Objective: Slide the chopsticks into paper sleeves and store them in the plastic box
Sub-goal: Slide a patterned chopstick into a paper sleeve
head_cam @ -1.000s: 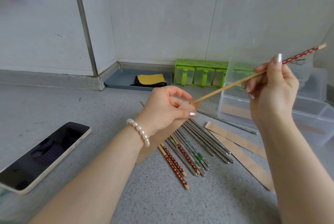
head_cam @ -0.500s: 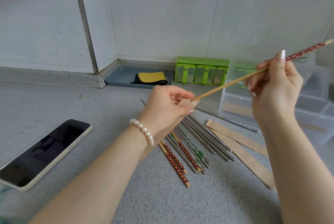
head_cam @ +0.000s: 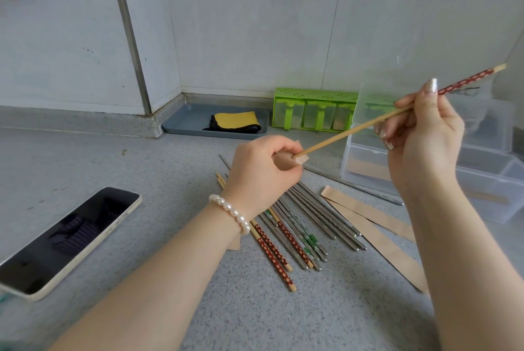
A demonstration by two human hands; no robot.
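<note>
My left hand [head_cam: 262, 168] grips a brown paper sleeve [head_cam: 301, 158] near its open mouth; most of the sleeve is hidden under my hand and wrist. My right hand [head_cam: 422, 135] pinches a wooden chopstick [head_cam: 348, 132] with a red flower-patterned top. Its thin tip sits right at the sleeve's mouth. Several more chopsticks [head_cam: 300, 226], wooden and steel, lie fanned on the grey counter below my left hand. Two empty paper sleeves [head_cam: 377, 226] lie to their right. The clear plastic box [head_cam: 487, 180] stands open at the right, with a sleeved pair inside.
A phone [head_cam: 68, 237] lies face up at the left. A grey tray [head_cam: 187, 121] with a yellow-and-black cloth sits in the corner by the wall. A green spice rack [head_cam: 314, 109] stands next to it, behind the box's raised clear lid [head_cam: 377, 95].
The chopstick's tip has come down to the sleeve's mouth, and my left hand has closed tighter round the sleeve. My right hand has barely shifted.
</note>
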